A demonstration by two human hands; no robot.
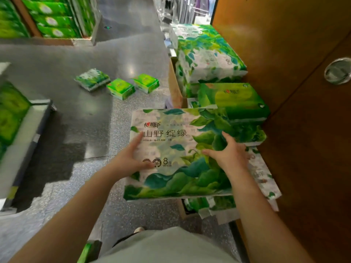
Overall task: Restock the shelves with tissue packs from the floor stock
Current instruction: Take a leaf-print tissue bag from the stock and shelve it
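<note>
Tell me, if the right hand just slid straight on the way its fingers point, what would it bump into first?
The right hand lies on the big leaf-print tissue pack, fingers pointing up-left along its face. Beyond the pack's far edge, probably the solid green pack or the cardboard box; depth is unclear.

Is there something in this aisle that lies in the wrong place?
Yes. Three small tissue packs lie scattered on the bare floor mid-aisle, at different angles, apart from the stacked stock by the wooden wall.
</note>
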